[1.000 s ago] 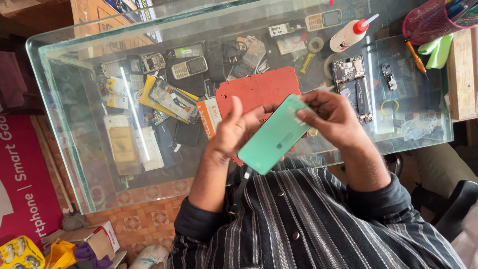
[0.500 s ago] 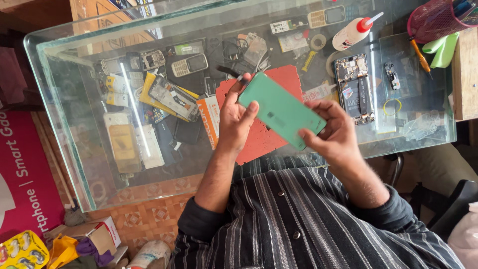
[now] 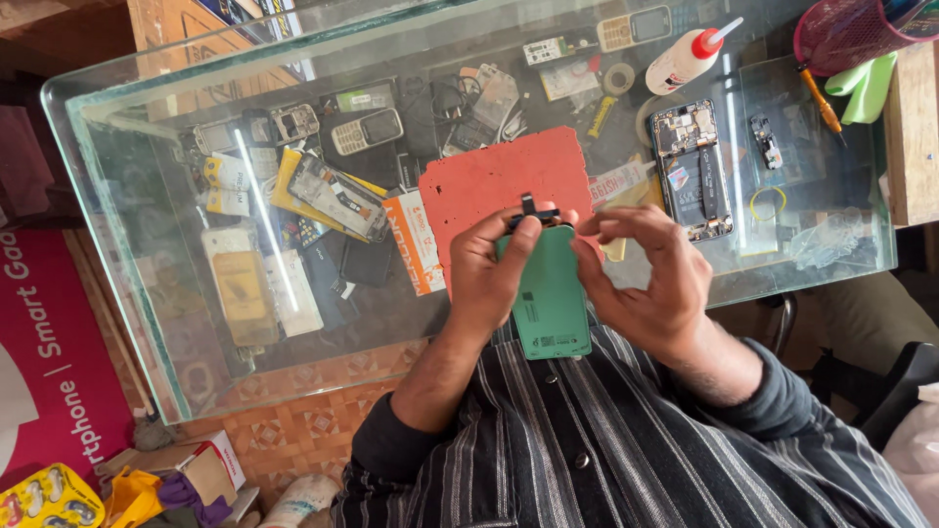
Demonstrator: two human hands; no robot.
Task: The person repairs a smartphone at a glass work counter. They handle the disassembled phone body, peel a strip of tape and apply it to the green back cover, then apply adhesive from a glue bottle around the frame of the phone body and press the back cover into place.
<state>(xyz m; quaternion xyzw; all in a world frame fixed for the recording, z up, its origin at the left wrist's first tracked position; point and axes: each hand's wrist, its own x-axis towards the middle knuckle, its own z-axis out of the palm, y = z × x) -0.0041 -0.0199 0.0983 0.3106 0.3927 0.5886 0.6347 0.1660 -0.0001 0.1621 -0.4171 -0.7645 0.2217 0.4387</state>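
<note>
Over the table: I hold a green phone (image 3: 545,293) above the glass table (image 3: 147,244), its top edge over the red mat (image 3: 489,181).
Left hand: my left hand (image 3: 489,269) is closed on the phone's left side, thumb laid across its upper back.
Right hand: my right hand (image 3: 650,279) has its fingers curled at the phone's top right corner, pinched narrow; whether the fingertips grip the edge or only touch it I cannot tell.
Black part: a small black piece (image 3: 529,207) stands up at the phone's top edge, just above my left thumb.
Weight: I judge the phone light, easy to carry in one hand.
Stiffness: flat and rigid, though a thin back like this would likely flex or crack if bent.
Surface: smooth and matte-looking, probably slippery under dry fingers.
Where to hold: along the long side edges, palm behind, keeping pressure off the black piece at the top.
Nearby: an opened phone (image 3: 693,168) lies on the glass to the right of the mat, a glue bottle (image 3: 680,59) beyond it, and old handsets (image 3: 367,130) lie under the glass.
</note>
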